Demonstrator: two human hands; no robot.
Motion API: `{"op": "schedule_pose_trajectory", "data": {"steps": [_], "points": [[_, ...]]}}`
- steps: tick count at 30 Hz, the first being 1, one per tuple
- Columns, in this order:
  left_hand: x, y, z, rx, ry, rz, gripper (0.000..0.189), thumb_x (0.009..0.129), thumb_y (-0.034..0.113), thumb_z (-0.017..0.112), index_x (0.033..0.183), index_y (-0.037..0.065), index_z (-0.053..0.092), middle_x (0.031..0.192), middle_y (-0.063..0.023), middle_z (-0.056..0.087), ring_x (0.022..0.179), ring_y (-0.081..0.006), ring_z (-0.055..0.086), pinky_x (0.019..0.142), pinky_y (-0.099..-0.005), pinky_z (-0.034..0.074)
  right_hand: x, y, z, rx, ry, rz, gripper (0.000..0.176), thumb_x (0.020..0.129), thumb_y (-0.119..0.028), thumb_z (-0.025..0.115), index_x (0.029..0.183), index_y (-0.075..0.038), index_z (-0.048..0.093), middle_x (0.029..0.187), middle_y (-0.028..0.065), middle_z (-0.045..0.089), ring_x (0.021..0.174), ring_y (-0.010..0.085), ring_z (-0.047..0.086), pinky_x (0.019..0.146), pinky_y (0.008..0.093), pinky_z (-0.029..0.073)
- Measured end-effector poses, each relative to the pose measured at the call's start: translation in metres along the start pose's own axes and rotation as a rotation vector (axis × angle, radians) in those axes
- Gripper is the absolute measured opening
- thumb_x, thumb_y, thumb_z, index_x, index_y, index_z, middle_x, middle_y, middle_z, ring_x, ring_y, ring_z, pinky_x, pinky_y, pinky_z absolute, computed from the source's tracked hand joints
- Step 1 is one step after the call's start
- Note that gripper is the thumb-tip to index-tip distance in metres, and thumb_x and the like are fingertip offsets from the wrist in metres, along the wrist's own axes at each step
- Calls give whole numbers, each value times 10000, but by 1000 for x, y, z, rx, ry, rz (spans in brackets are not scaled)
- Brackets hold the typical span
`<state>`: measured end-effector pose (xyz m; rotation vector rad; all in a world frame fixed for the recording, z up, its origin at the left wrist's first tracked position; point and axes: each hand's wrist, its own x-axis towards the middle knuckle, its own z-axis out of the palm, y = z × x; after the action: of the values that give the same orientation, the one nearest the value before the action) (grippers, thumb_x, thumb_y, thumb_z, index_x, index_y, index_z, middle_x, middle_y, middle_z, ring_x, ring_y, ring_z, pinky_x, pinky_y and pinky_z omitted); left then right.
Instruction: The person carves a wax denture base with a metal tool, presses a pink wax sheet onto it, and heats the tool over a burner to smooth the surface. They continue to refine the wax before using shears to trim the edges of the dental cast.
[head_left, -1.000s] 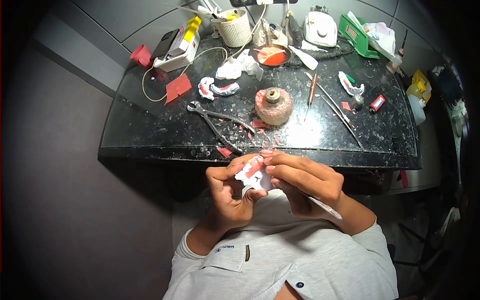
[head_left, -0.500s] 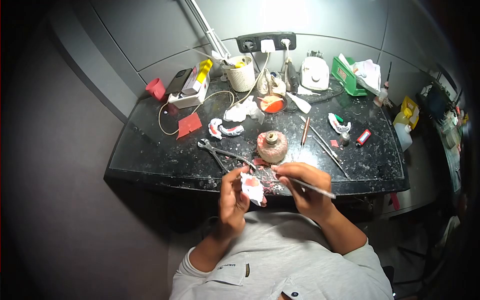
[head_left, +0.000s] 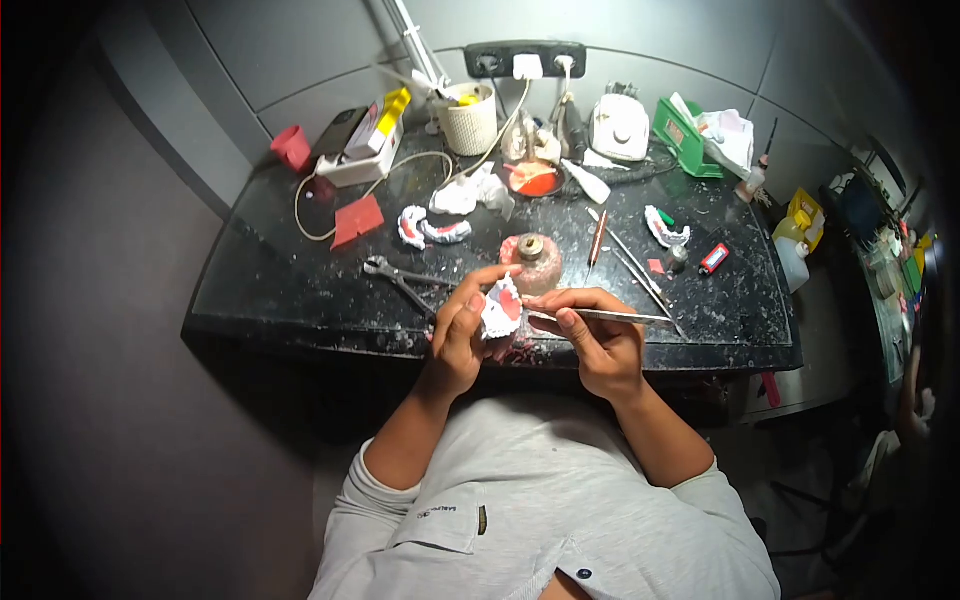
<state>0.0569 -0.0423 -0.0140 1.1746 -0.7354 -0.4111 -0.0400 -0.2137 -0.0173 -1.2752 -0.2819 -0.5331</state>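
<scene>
In the head view my left hand (head_left: 458,338) is closed around a white plaster dental cast (head_left: 494,318), with a patch of pink wax (head_left: 509,303) on it. My right hand (head_left: 608,355) grips a slim metal wax spatula (head_left: 640,318) like a pen. The spatula's working end is close to the cast's right edge; whether it touches is too small to tell. Just beyond both hands stands a wax-spattered spirit burner (head_left: 541,268). Cutting pliers (head_left: 400,285) lie left of the burner, partly hidden behind my left hand.
Plaster casts (head_left: 445,232) lie mid-bench, and another cast (head_left: 665,232) is at right. A pink wax sheet (head_left: 357,220), a brown-handled tool (head_left: 598,240), metal instruments (head_left: 645,275) and a red lighter (head_left: 714,260) lie around. A basket (head_left: 468,125) and a green box (head_left: 682,140) stand behind.
Both hands have moved up and away from my body, toward the burner, with cast and spatula. The cast is turned, and the spatula lies more level. The view has shifted slightly.
</scene>
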Motion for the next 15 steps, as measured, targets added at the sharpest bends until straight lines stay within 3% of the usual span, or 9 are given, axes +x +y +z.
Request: {"op": "schedule_pose_trajectory", "data": {"steps": [6, 14, 15], "points": [[3, 1, 1, -82, 34, 4, 568, 1013, 428, 435, 1354, -17, 525, 866, -61, 634, 630, -95, 556, 517, -229, 425, 0, 4, 7, -11, 0, -20, 176, 1046, -20, 556, 1155, 101, 622, 1147, 195, 705, 1085, 227, 691, 981, 352, 579], [5, -1, -5, -75, 1, -16, 537, 1008, 397, 405, 1313, -25, 535, 842, -58, 622, 564, -83, 521, 456, -230, 377, -1, 7, 5, -25, -3, -19, 165, 1051, -16, 540, 1137, 106, 611, 1149, 207, 697, 1111, 255, 692, 980, 380, 594], [4, -2, -6, -53, -9, 0, 520, 1032, 386, 366, 1331, 2, 548, 820, -37, 618, 575, -46, 499, 499, -205, 365, -1, 5, 6, -27, -3, -20, 165, 1051, -16, 540, 1137, 106, 611, 1149, 207, 697, 1111, 255, 692, 980, 380, 594]]}}
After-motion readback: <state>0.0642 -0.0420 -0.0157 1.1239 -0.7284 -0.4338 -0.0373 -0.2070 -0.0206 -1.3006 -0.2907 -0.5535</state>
